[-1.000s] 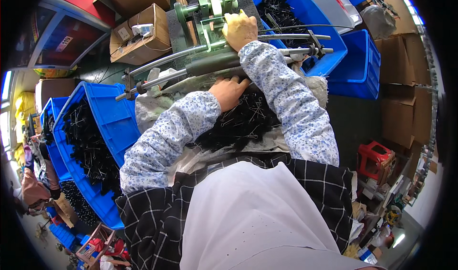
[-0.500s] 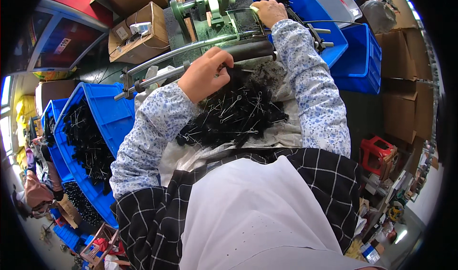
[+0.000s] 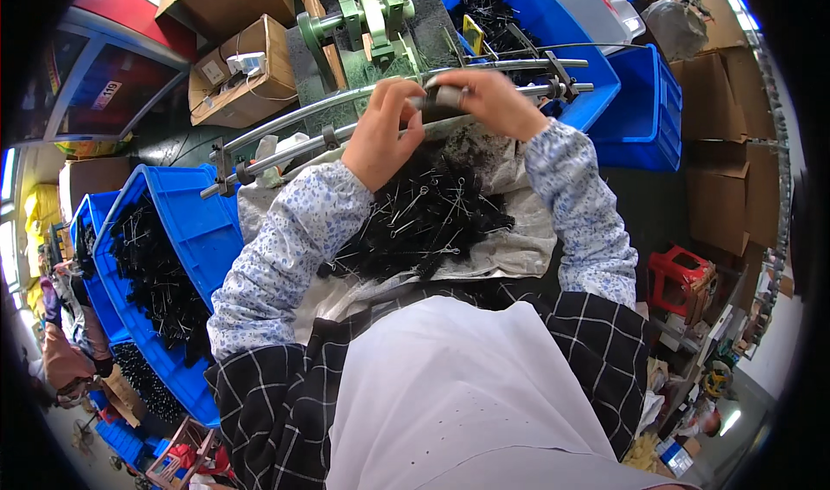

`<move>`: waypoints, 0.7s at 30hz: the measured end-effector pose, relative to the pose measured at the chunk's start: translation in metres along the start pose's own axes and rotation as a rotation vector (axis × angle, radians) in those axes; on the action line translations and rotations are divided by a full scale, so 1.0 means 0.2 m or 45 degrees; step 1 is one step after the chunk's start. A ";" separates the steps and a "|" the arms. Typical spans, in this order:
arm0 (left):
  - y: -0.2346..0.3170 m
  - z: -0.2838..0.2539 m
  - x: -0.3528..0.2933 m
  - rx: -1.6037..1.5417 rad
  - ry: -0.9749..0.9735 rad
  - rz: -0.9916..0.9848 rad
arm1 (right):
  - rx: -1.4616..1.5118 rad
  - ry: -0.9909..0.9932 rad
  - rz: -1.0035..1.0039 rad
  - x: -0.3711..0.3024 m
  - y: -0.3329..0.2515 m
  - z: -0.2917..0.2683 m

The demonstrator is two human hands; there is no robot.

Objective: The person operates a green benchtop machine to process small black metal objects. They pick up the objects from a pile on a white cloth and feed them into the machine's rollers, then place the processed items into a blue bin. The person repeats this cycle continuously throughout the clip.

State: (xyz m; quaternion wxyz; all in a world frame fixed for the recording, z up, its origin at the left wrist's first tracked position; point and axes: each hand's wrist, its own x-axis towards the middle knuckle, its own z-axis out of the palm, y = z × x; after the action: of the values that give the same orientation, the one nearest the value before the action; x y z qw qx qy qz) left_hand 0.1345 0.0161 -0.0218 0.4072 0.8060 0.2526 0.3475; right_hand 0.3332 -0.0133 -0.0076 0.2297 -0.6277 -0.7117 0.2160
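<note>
My left hand [image 3: 385, 135] and my right hand [image 3: 497, 101] meet in front of the machine's metal rails, fingers curled toward each other. Between the fingertips is a dark, motion-blurred thing [image 3: 438, 107] whose kind I cannot make out. Both hands look pinched at it, the right fingertips smeared. Below them, a pile of black-bristled wire brushes [image 3: 424, 209], several with looped wire ends, lies on a pale cloth [image 3: 523, 252] over my lap. Just beyond the hands stands a green machine [image 3: 376, 23] with a dark bed, and a yellow piece [image 3: 473, 35] shows at its right side.
Blue bins flank me: one at left [image 3: 194, 222] holds black brushes, another sits beyond the right rail ends [image 3: 584, 96]. An empty-looking blue crate [image 3: 644, 109] stands farther right. Two curved metal rails [image 3: 294, 148] cross in front. Cardboard boxes [image 3: 246, 70] and a red stool [image 3: 679, 278] surround the place.
My right hand has come down and toward me from the machine's right side to beside my left hand. The left hand has shifted slightly right. The yellow piece and the rails' right ends are now uncovered.
</note>
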 end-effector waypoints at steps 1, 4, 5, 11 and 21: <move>0.02 0.00 -0.03 0.050 -0.019 -0.061 | -0.113 0.077 0.040 0.05 0.02 0.00; -0.01 0.07 -0.07 0.380 -0.560 -0.002 | -0.566 0.431 0.053 0.27 0.14 0.13; -0.05 0.12 -0.08 0.549 -0.741 0.150 | -0.664 0.435 0.075 0.31 0.16 0.16; -0.15 0.26 -0.06 0.604 -1.263 0.034 | -0.705 0.461 0.068 0.43 0.18 0.25; -0.13 0.21 -0.07 0.429 -1.256 0.052 | -0.656 0.455 -0.056 0.49 0.28 0.28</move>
State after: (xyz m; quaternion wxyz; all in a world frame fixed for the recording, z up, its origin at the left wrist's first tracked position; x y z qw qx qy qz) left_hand 0.1555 0.0004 -0.0657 0.3355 0.9330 0.0674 -0.1113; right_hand 0.3342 0.0887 -0.0795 0.1893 -0.6778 -0.7047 -0.0902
